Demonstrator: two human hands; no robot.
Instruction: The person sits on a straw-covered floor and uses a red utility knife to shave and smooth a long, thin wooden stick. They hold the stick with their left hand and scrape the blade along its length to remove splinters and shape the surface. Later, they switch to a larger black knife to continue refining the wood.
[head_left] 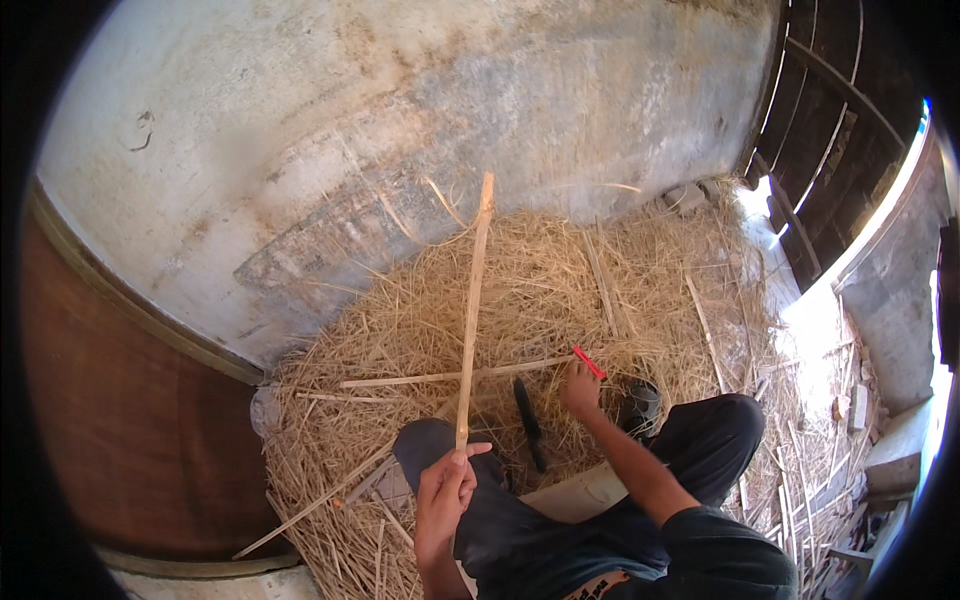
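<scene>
Left hand (pixel 445 490) is closed around the lower end of a long cane strip (pixel 472 310) that stands nearly upright over the straw pile (pixel 420 320). Right hand (pixel 580 392) pinches a red pencil (pixel 589 362) at the tip of a second strip (pixel 455 377) lying crosswise on the straw. A dark knife (pixel 529 423) lies beside the knee; reaching across it risks a cut, and the tall strip could tip sideways.

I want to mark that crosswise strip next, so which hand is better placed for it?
Probably the right hand: it holds the red pencil at the end of the crosswise strip. The left hand is busy gripping the upright strip.
</scene>
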